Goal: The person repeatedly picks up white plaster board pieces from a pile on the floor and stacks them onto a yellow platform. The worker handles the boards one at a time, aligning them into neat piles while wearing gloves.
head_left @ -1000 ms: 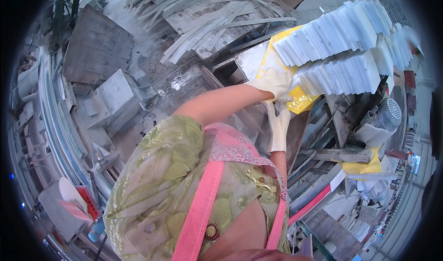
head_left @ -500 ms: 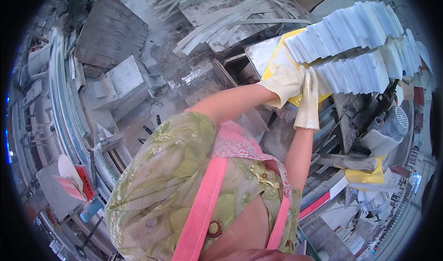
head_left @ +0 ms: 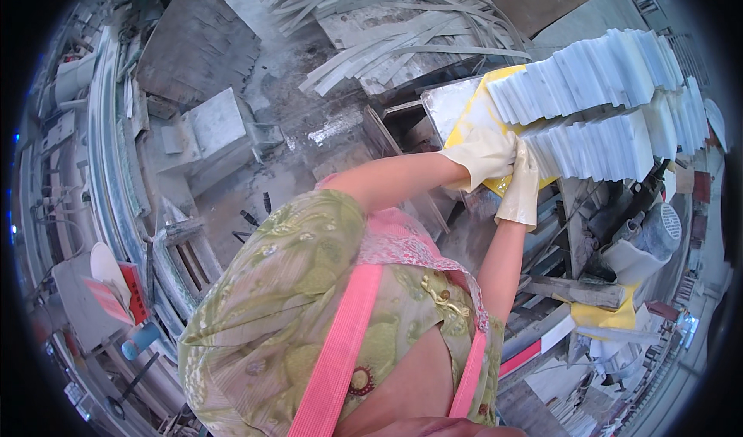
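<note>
Both my hands wear cream gloves and meet at the left end of the near row of thin white stone tiles [head_left: 588, 147]. My left hand [head_left: 486, 155] reaches in from the left, its fingers bent and closed toward the right. Against its fingertips, my right hand [head_left: 522, 180] comes up from below with its fingers pressed together and curled. What lies between the fingers is too small to make out. Behind the near row stands a second row of upright tiles [head_left: 576, 77]. A yellow sheet [head_left: 464, 120] lies under the tiles and my hands.
A pale board [head_left: 446, 104] sits left of the yellow sheet. Long thin offcut strips [head_left: 418, 31] are heaped at the back. A grey box-shaped block [head_left: 220, 124] stands on the wet floor to the left. A grey cylindrical motor [head_left: 662, 224] and a wooden beam [head_left: 573, 290] are at the right.
My right fingers, straight and pointing up before, are now curled in against my left fingertips. The whole view has shifted slightly, so the tiles appear lower.
</note>
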The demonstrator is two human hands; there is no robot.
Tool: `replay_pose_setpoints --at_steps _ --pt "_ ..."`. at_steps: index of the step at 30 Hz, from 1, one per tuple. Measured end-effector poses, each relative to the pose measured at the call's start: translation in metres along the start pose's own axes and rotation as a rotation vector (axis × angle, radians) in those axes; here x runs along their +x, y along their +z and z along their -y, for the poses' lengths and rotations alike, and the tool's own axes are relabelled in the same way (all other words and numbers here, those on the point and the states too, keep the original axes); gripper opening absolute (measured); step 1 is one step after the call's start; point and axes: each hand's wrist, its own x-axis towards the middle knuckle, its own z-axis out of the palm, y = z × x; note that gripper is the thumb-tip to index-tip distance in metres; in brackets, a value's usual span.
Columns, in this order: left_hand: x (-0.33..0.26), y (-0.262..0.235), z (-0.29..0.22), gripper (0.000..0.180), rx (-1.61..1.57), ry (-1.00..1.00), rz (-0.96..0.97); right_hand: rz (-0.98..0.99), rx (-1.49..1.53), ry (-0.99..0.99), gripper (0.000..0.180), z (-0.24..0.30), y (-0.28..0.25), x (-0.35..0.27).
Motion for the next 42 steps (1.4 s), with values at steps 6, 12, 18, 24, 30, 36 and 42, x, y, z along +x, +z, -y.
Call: replay_pose_setpoints --at_steps 6,12,18,24,30,36,42 --pt "0.008 0.003 0.001 0.041 0.046 -0.022 0.096 -0.031 0.119 0.049 0.051 -0.003 0.006 0.007" --pt "0.0 -0.002 -0.005 0.035 -0.017 -0.054 0.04 -0.092 0.071 0.099 0.055 0.001 0.008 0.004" --pt "-0.007 -0.011 -0.003 0.025 -0.047 -0.009 -0.033 -0.018 -0.037 0.184 0.053 0.019 0.004 0.004" --pt "0.0 -0.01 -0.012 0.024 -0.086 -0.129 0.125 -0.004 0.127 0.131 0.052 0.001 0.0 0.004" --pt "0.004 -0.01 -0.005 0.034 0.071 -0.103 0.186 -0.059 0.146 0.144 0.054 -0.015 0.001 0.0" --pt "0.009 -0.001 -0.002 0.048 0.166 -0.073 0.177 -0.27 0.192 0.017 0.044 -0.03 -0.058 -0.074" --pt "0.005 -0.017 -0.013 0.055 0.159 -0.053 0.194 -0.592 0.328 0.199 0.05 -0.087 -0.149 -0.207"
